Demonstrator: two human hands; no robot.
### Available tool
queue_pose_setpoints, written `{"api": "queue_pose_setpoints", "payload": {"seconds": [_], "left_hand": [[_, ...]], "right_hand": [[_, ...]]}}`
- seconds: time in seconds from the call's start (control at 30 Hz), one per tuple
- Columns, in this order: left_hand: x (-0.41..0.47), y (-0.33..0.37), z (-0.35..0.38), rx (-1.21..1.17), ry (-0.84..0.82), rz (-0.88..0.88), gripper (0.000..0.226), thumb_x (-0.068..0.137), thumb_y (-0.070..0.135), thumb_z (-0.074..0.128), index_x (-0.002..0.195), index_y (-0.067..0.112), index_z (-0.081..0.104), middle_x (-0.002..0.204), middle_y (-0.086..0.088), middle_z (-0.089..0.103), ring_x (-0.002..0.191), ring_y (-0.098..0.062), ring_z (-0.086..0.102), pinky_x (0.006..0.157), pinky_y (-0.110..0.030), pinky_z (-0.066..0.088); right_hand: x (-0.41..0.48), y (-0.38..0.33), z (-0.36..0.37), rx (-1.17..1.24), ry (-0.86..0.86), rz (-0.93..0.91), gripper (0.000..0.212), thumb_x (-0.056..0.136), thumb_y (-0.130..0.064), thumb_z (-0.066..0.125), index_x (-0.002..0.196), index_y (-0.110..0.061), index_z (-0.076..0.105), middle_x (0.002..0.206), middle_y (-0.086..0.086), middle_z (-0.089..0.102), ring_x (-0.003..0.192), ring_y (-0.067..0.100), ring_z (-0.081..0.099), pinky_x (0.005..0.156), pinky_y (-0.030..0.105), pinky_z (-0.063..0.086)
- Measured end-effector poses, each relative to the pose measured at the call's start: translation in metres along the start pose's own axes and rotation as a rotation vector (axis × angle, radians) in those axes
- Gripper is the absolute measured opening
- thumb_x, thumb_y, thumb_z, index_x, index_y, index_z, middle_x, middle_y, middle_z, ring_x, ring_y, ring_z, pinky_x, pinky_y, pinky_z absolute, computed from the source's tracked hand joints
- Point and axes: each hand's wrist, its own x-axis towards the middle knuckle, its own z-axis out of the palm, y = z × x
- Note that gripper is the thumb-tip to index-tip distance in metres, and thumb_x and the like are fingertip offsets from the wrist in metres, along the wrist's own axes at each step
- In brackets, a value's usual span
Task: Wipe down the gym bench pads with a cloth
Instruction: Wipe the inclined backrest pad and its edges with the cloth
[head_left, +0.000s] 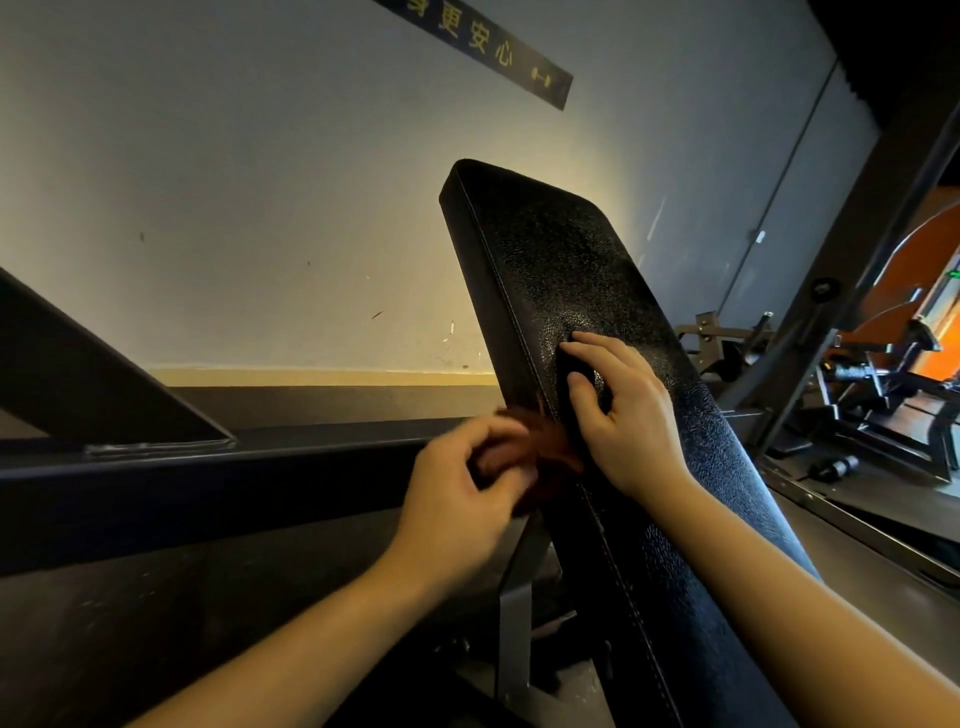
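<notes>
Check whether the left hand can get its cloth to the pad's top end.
Probably yes: the left hand grips the cloth at the left edge of the pad, bare above it; the right hand on the face partly crowds the path.

Cloth: motion-blurred and partly covered by the fingers of the left hand; full extent cannot be determined. Bench pad: lower end cut off at the bottom edge. Wall sign: cropped at the top.
</notes>
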Motion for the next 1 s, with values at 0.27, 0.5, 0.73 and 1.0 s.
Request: {"api": "queue_pose_setpoints", "payload": {"seconds": [0.27,0.5,0.73,1.0], "left_hand": [[0.079,0.009,-0.007,0.03,0.277,0.03,0.022,0.086,0.013,0.08,0.103,0.018,0.067,0.098,0.006,0.07,0.091,-0.006,0.068,0.078,-0.023,0.059],[-0.013,0.006,-0.001,0.056,-0.123,-0.008,0.024,0.084,0.004,0.079,0.094,0.026,0.074,0.09,0.009,0.075,0.086,-0.005,0.071,0.076,-0.018,0.057],[0.074,0.012,-0.001,0.146,0.294,0.07,0.017,0.086,0.015,0.079,0.099,0.022,0.069,0.092,0.011,0.07,0.087,-0.005,0.068,0.075,-0.023,0.058],[-0.047,0.007,-0.004,0.012,-0.321,-0.125,0.023,0.086,0.001,0.075,0.096,0.022,0.078,0.095,0.002,0.076,0.093,-0.013,0.074,0.086,-0.034,0.06]], "right_hand": [[-0.001,0.002,-0.001,0.018,-0.012,0.006,0.036,0.098,-0.027,0.053,0.131,-0.023,0.066,0.14,-0.012,0.059,0.132,0.009,0.05,0.113,0.038,0.04],[0.001,0.003,0.001,0.006,-0.007,-0.005,0.038,0.095,-0.029,0.051,0.129,-0.021,0.068,0.137,-0.008,0.061,0.129,0.013,0.052,0.111,0.041,0.042],[-0.001,0.002,-0.001,-0.008,-0.018,0.006,0.034,0.1,-0.024,0.055,0.132,-0.022,0.066,0.14,-0.01,0.059,0.131,0.01,0.05,0.112,0.031,0.036],[0.0,0.001,-0.003,-0.035,-0.034,-0.007,0.035,0.099,-0.025,0.054,0.132,-0.022,0.066,0.139,-0.007,0.059,0.13,0.013,0.051,0.112,0.036,0.039]]}}
